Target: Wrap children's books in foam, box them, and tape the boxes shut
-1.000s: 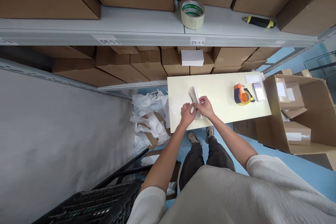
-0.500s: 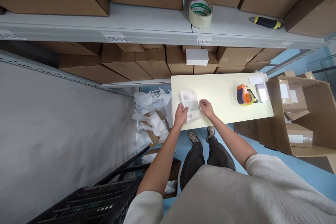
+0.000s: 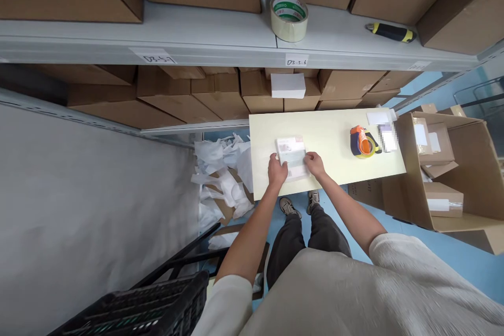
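A flat, pale packet in clear plastic wrap (image 3: 293,153), with a pinkish printed top and a small barcode-like mark, lies on the cream tabletop (image 3: 331,131). My left hand (image 3: 277,170) grips its lower left edge, thumb on top. On the opposite side, my right hand (image 3: 314,164) pinches the right edge with its fingers together. The undersides of both hands are hidden. To the right on the same table sits an orange and dark tape dispenser (image 3: 361,142) with a yellow roll of tape.
A roll of clear tape (image 3: 289,18) and a utility knife (image 3: 391,32) rest on the shelf ahead. White plastic bags (image 3: 232,189) are heaped left of the table. An open carton (image 3: 476,168) with smaller boxes stands right. A black crate (image 3: 145,304) is lower left.
The packet has turned straighter and shifted slightly right. My right hand, beside its edge before, now grips that edge. My left hand still holds the left side.
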Demonstrator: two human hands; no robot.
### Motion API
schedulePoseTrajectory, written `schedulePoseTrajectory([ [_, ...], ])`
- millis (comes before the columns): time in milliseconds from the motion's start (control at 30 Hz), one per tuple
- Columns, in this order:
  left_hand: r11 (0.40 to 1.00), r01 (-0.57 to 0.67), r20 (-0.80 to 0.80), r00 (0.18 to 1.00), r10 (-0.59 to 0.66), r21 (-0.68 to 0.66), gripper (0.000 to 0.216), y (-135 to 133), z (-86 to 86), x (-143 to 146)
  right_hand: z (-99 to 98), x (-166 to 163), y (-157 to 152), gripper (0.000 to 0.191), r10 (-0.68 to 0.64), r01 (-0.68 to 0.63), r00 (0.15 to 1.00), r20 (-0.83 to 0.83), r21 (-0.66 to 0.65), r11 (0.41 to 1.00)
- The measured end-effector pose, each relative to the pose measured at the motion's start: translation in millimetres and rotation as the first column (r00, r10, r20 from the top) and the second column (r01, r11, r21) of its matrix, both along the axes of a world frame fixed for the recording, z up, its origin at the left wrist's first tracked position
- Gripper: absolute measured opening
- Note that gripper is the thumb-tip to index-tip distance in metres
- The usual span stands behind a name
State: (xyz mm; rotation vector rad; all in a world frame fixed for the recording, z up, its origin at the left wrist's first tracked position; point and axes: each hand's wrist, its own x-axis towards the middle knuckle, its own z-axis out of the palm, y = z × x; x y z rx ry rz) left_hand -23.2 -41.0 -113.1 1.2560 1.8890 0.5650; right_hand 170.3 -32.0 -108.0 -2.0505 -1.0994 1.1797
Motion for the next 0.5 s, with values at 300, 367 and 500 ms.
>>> schedulePoseTrajectory([
  [300,0.988,0.151,0.009,0.988,-0.151,0.003,0.037,19.4,2.2,63.9,7.8,62.4,6.5,0.041,-0.165,0.165,0.986,-0.004,0.004,0.986],
  [367,0.983,0.185,-0.013,0.983,-0.186,-0.018,0.040,25.9,3.8,76.2,9.1,75.7,6.3,0.044,-0.191,0.191,0.982,-0.003,0.000,0.982],
  [500,0.973,0.231,0.017,0.973,-0.231,-0.025,0.054,32.3,7.8,97.4,9.7,96.7,8.8,0.047,-0.207,0.206,0.978,0.013,0.003,0.978],
])
